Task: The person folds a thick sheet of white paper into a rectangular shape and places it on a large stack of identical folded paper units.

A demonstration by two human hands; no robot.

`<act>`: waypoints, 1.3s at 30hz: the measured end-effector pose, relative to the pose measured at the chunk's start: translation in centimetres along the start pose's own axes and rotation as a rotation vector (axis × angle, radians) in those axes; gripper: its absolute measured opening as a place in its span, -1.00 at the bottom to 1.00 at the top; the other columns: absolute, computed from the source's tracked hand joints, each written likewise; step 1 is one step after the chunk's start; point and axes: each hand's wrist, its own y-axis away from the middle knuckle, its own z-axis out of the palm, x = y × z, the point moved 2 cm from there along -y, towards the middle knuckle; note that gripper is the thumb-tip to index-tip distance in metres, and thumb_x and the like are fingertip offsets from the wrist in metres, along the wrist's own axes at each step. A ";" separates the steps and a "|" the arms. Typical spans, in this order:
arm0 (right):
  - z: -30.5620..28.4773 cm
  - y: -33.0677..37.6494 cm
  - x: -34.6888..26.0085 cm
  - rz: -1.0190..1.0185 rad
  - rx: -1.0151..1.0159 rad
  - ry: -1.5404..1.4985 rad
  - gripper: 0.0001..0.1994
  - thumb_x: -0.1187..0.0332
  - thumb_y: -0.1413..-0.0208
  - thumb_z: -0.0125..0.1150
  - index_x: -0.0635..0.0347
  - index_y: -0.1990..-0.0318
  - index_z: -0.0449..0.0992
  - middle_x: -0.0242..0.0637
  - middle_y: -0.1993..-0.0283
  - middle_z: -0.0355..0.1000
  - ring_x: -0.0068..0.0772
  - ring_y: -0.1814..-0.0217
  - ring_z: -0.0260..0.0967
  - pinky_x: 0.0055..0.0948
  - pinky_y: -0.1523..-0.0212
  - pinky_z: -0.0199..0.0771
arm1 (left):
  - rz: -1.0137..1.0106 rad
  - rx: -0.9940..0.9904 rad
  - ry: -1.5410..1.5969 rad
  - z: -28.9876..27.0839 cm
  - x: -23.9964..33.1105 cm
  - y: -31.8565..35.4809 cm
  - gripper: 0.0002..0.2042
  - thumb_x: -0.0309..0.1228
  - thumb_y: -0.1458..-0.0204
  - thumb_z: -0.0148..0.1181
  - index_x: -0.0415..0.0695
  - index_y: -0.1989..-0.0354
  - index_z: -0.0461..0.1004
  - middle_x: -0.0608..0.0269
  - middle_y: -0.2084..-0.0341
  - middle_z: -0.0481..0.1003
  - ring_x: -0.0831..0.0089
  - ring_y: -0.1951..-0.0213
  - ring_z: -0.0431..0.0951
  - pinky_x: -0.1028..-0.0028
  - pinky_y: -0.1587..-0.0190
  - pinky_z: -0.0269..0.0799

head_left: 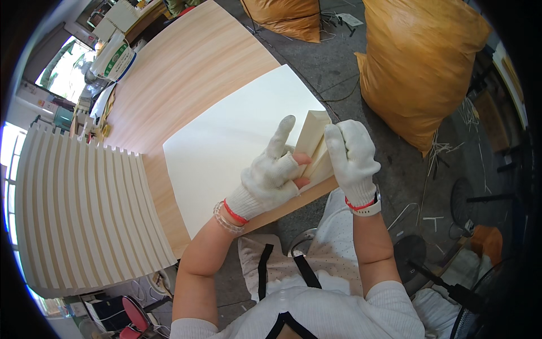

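A folded cream card piece (309,134), long and trough-like with raised walls, lies slantwise at the right end of a white sheet (226,141). My left hand (268,175) wears a white knit glove with two fingertips bare. Those bare tips grip the piece's left side, while another gloved finger sticks out away from me. My right hand (354,155), gloved in white, is closed at the right side of the same piece, its fingers curled against the wall. What lies beneath the right fingers is hidden.
The sheet rests on a wood-grain table (197,62). At the left stands a big stack of cream strips (90,209). A white tub (116,59) sits at the table's far left edge. Bulging orange sacks (423,62) stand on the grey floor at right, among paper scraps.
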 end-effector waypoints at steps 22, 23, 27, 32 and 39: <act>0.1 -0.1 0.2 0.091 0.022 -0.042 -0.74 0.42 -0.27 0.24 0.25 0.47 0.39 -0.19 0.50 0.29 -0.12 0.43 0.28 -0.13 0.35 0.27 | -0.062 0.013 -0.011 0.3 0.0 -0.4 -0.59 -0.65 0.20 0.50 -0.11 0.12 0.55 -0.29 -0.43 0.15 -0.02 -0.10 0.59 0.28 -0.04 0.58; 0.1 -0.1 0.2 0.101 0.016 -0.049 -0.74 0.41 -0.27 0.24 0.25 0.47 0.39 -0.19 0.50 0.29 -0.12 0.43 0.28 -0.13 0.35 0.27 | -0.053 0.022 -0.017 0.3 0.0 -0.4 -0.62 -0.65 0.19 0.47 -0.13 0.14 0.56 -0.29 -0.42 0.16 0.01 -0.02 0.63 0.28 0.02 0.60; 0.0 -0.1 0.3 0.079 0.008 -0.078 -0.73 0.40 -0.28 0.24 0.25 0.47 0.39 -0.19 0.50 0.29 -0.14 0.43 0.29 -0.15 0.35 0.28 | 0.070 0.052 -0.084 0.4 -0.2 -0.5 -0.61 -0.70 0.16 0.30 -0.16 0.09 0.57 -0.29 -0.41 0.18 0.02 0.05 0.66 0.28 0.07 0.63; 0.1 0.1 0.6 0.119 -0.005 -0.077 -0.73 0.40 -0.28 0.25 0.25 0.47 0.39 -0.19 0.49 0.31 -0.14 0.41 0.30 -0.16 0.35 0.29 | 0.140 -0.015 -0.198 0.1 0.0 -1.0 -0.58 -0.71 0.18 0.26 -0.15 0.06 0.56 -0.31 -0.38 0.20 0.05 0.10 0.66 0.27 0.10 0.62; 0.1 0.2 0.6 0.118 0.022 -0.070 -0.76 0.40 -0.27 0.26 0.27 0.44 0.41 -0.19 0.46 0.33 -0.14 0.37 0.34 -0.18 0.33 0.34 | -0.129 -0.016 -0.058 0.3 0.7 -0.7 -0.53 -0.64 0.19 0.50 -0.08 0.04 0.57 -0.26 -0.43 0.19 -0.04 -0.11 0.60 0.28 -0.07 0.57</act>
